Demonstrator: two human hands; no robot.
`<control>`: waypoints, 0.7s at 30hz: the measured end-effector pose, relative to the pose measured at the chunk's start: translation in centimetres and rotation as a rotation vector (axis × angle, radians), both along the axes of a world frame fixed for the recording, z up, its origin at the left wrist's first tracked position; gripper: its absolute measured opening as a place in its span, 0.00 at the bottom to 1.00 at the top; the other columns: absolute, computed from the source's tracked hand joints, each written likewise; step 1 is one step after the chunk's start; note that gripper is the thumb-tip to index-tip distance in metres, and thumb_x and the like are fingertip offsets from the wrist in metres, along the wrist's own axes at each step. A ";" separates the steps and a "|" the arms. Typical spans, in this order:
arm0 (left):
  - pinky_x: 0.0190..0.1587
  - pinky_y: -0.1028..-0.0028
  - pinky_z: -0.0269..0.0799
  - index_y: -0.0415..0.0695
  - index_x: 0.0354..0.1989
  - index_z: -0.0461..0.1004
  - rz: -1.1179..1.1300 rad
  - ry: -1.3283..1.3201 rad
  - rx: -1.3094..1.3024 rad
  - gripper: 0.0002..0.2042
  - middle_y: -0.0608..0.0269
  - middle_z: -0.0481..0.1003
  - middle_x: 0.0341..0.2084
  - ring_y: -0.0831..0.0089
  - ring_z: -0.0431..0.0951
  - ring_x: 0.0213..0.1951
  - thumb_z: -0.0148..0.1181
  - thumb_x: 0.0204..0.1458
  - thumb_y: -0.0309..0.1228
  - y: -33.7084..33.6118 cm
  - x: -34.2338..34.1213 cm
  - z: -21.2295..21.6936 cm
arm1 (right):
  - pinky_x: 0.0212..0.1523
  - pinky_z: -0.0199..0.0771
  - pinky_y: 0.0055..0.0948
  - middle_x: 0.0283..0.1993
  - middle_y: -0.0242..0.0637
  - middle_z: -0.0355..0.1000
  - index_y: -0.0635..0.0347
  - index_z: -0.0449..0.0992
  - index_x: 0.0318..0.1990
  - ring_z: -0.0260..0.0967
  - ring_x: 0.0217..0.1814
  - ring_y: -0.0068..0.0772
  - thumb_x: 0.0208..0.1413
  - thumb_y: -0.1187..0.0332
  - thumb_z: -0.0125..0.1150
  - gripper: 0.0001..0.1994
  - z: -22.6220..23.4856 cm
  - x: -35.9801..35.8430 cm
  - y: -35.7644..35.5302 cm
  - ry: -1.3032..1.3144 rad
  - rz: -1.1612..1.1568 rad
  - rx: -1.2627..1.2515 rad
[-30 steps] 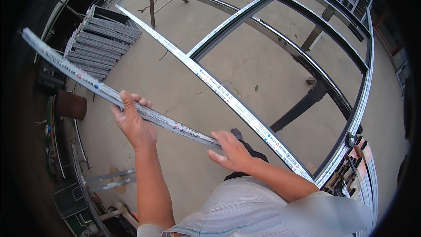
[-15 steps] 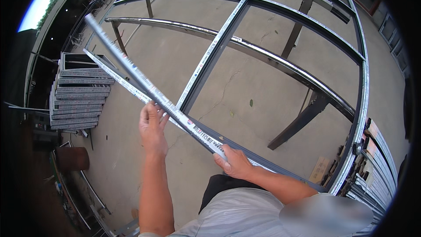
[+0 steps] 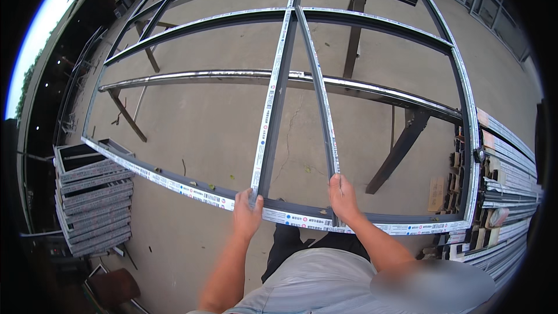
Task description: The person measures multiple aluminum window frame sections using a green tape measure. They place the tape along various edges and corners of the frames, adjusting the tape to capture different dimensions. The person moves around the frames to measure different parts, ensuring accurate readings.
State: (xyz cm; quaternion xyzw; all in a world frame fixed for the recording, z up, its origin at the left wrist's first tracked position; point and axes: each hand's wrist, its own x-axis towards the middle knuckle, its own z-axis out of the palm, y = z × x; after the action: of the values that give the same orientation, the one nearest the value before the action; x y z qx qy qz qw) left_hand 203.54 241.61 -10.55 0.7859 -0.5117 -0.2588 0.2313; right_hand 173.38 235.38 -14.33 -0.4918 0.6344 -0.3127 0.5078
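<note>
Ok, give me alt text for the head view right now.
Someone's right hand holds a loose bar slanting across a large frame, while the left hand touches the frame's near side. Small frames are piled at left, strips at right.

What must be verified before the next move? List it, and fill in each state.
1. Right hand gripping the loose bar near its near end: ok.
2. Left hand at the near end of the middle bar: ok.
3. Loose bar parallel to middle bar: not ok; they converge toward the far end.
4. Loose bar's far end touching the frame: cannot tell.
5. Stand beneath the frame: ok.
</note>
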 end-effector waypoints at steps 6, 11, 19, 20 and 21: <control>0.66 0.49 0.72 0.37 0.65 0.73 -0.230 -0.018 0.107 0.25 0.41 0.74 0.63 0.39 0.74 0.64 0.66 0.66 0.39 0.2 5.4 -0.4 | 0.48 0.74 0.51 0.37 0.56 0.76 0.66 0.75 0.45 0.76 0.42 0.60 0.79 0.38 0.40 0.34 -1.1 7.6 -0.3 0.022 -0.152 0.072; 0.63 0.53 0.76 0.36 0.63 0.75 -0.301 0.022 0.155 0.23 0.41 0.77 0.59 0.42 0.79 0.61 0.67 0.66 0.38 -1.0 9.0 0.5 | 0.49 0.75 0.52 0.38 0.58 0.77 0.66 0.75 0.45 0.76 0.43 0.63 0.79 0.38 0.40 0.34 -0.6 12.4 -1.2 0.066 -0.194 0.032; 0.59 0.57 0.80 0.36 0.59 0.77 -0.314 0.103 0.164 0.20 0.43 0.81 0.53 0.49 0.85 0.54 0.68 0.65 0.36 -1.6 11.2 -1.0 | 0.44 0.75 0.47 0.34 0.50 0.76 0.66 0.75 0.42 0.75 0.37 0.50 0.80 0.42 0.41 0.31 -1.2 16.6 -2.5 0.127 -0.212 -0.050; 0.59 0.57 0.80 0.35 0.59 0.77 -0.311 0.105 0.165 0.20 0.43 0.81 0.53 0.49 0.85 0.54 0.68 0.65 0.36 -1.7 11.2 -1.2 | 0.44 0.75 0.48 0.34 0.52 0.76 0.66 0.75 0.42 0.75 0.38 0.54 0.80 0.43 0.41 0.31 -1.5 16.6 -2.5 0.129 -0.204 -0.044; 0.59 0.57 0.80 0.35 0.58 0.77 -0.308 0.103 0.168 0.20 0.42 0.81 0.52 0.49 0.85 0.54 0.68 0.65 0.36 -1.7 11.4 -1.1 | 0.45 0.75 0.50 0.35 0.54 0.76 0.66 0.75 0.42 0.76 0.39 0.58 0.80 0.44 0.42 0.30 -1.4 16.9 -2.5 0.125 -0.195 -0.035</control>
State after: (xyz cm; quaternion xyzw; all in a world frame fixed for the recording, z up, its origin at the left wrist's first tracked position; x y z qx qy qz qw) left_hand 214.93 239.93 -11.61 0.7005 -0.5902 -0.3728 0.1481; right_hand 190.27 232.86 -15.77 -0.4550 0.7041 -0.3406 0.4257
